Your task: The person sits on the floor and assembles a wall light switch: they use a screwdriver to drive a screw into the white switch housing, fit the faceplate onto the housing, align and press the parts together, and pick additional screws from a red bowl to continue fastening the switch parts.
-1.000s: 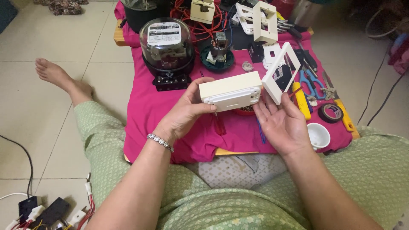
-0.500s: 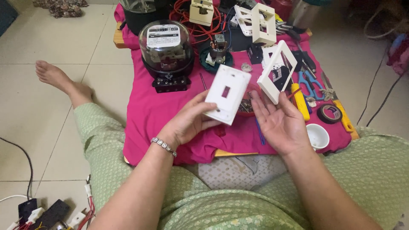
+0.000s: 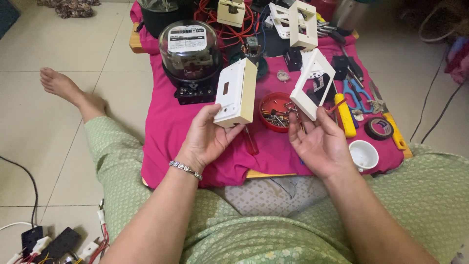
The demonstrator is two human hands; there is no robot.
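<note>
Meanwhile the left hand [image 3: 207, 139] gripped a cream switch box [image 3: 237, 93], which had turned from showing its broad white front half a second earlier to standing upright, its beige side wall toward the camera. The right hand [image 3: 320, 144], fingers loosely curled, held a white frame plate [image 3: 312, 83] tilted by its lower corner, now clear of the box; the two parts sat apart. Beyond lay a red dish of screws [image 3: 274, 111], a glass-domed meter [image 3: 191, 51] and a yellow-handled screwdriver [image 3: 345, 115] on the pink cloth [image 3: 171, 127].

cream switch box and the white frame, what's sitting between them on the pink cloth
In the head view, a red dish of screws lies between the cream switch box and the white frame.
</note>
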